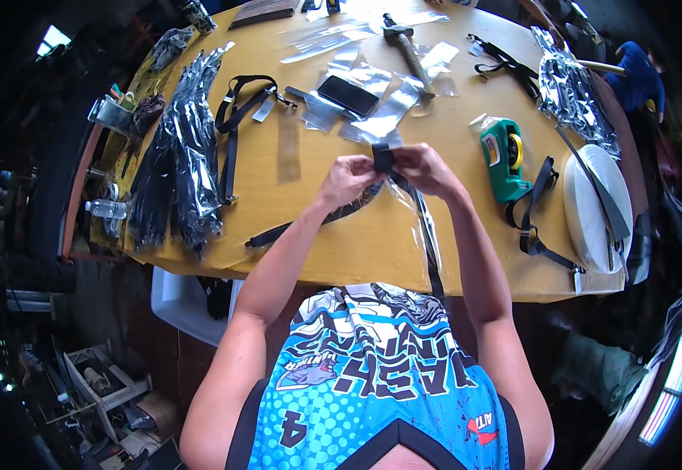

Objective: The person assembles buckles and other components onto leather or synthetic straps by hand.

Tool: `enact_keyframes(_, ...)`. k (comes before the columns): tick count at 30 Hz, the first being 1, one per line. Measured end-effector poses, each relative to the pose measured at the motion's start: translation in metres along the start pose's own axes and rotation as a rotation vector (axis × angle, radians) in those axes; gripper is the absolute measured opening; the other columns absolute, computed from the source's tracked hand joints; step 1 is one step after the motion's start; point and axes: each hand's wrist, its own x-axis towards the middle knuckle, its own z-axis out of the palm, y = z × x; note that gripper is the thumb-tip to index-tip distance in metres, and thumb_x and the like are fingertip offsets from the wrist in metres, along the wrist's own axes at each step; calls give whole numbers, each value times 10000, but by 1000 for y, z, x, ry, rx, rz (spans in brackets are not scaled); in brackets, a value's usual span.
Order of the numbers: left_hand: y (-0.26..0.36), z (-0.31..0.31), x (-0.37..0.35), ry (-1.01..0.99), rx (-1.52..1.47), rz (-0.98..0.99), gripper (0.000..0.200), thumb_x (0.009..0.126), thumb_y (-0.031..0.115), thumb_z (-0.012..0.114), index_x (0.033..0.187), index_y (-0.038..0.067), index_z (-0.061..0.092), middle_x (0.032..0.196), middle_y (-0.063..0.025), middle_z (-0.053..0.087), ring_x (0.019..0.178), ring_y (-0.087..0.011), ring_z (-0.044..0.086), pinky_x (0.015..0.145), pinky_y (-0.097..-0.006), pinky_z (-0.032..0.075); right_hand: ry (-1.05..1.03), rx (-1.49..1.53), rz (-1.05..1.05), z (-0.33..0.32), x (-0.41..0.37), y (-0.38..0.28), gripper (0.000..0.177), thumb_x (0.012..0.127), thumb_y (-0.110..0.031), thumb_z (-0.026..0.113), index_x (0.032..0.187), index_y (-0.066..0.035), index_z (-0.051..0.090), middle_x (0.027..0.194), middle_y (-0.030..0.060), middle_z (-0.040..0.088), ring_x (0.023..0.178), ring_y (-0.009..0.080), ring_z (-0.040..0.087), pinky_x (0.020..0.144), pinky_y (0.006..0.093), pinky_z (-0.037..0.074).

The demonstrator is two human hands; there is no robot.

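Note:
My left hand (347, 180) and my right hand (428, 169) meet over the middle of the table, fingers closed on a black strap (384, 159). A wide dark section of it shows between my fingertips. One tail of the strap runs left across the tabletop. Another hangs toward the front edge, with clear plastic film (413, 211) around or beside it. Just beyond my hands lie clear plastic sleeves (394, 111) and a black phone (348, 95). My fingers partly hide what they grip.
Left of me lie a pile of plastic-wrapped black straps (176, 157) and a loose strap (235, 110). A green tape dispenser (505, 160), white roll (591, 211) and another strap (530, 223) are at right. A hammer (410, 59) lies far back. A person (638, 78) is at the far right.

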Motion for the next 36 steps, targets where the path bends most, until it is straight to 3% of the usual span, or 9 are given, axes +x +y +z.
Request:
enact_keyframes(2,-8,-23,16,21,24,79,117,818,24,617,924,-25,626,812,-45,652,684,-102,608,639,-223,492,-58,-258,14,-3,27,-13,232,754,-53,607,983,-44,647,763,100,650,662,126,579,632,295,469)
enact_keyframes(8,23,-74,40,201,56,12,196,817,104,643,959,-25,601,809,-81,658,681,-134,639,620,-231,501,151,-102,-76,22,98,-14,343,750,-140,674,1080,-65,618,906,91,665,794,151,628,714,278,495)
enact_keyframes(13,5,-112,67,296,80,14,154,820,89,627,921,-24,602,768,-76,660,670,-122,631,629,-227,491,303,-203,95,40,98,12,842,646,-453,749,1257,28,426,1085,195,598,986,275,595,830,337,467)
enact_keyframes(16,-5,-129,84,374,78,36,153,814,106,636,893,-21,601,744,-69,655,638,-112,615,611,-226,479,233,-328,281,55,28,53,972,575,-420,791,1295,46,335,1134,260,535,1057,333,540,881,400,434)
enact_keyframes(23,-64,-158,134,475,432,-86,200,799,175,680,867,-4,622,758,-19,621,644,-69,555,592,-210,458,440,-825,359,78,-103,68,771,656,-402,738,1225,17,429,1043,172,507,960,299,502,826,395,402)
enact_keyframes(24,-70,-163,138,494,396,-91,334,749,319,722,845,8,644,719,-19,629,646,-84,541,603,-255,440,375,-840,455,78,-115,60,725,655,-380,739,1191,17,453,1038,161,518,963,293,503,829,390,398)
enact_keyframes(27,-76,-169,144,499,264,-150,375,752,376,709,833,14,652,743,-24,634,664,-90,544,625,-255,441,311,-803,547,90,-132,62,598,655,-308,732,1104,13,499,1016,148,538,948,297,513,822,387,405)
enact_keyframes(32,-97,-167,110,440,454,-119,815,679,404,763,1235,-76,411,970,-112,628,925,-158,578,842,-295,449,292,-568,500,71,-130,75,333,666,-130,659,959,-19,546,973,178,545,860,346,558,761,404,465)
enact_keyframes(36,-78,-143,58,329,658,-163,879,571,364,799,1270,17,395,918,-126,646,839,-251,632,782,-352,488,175,-773,538,-1,-131,33,377,661,-119,642,1028,-77,564,947,142,514,801,333,581,701,409,490)
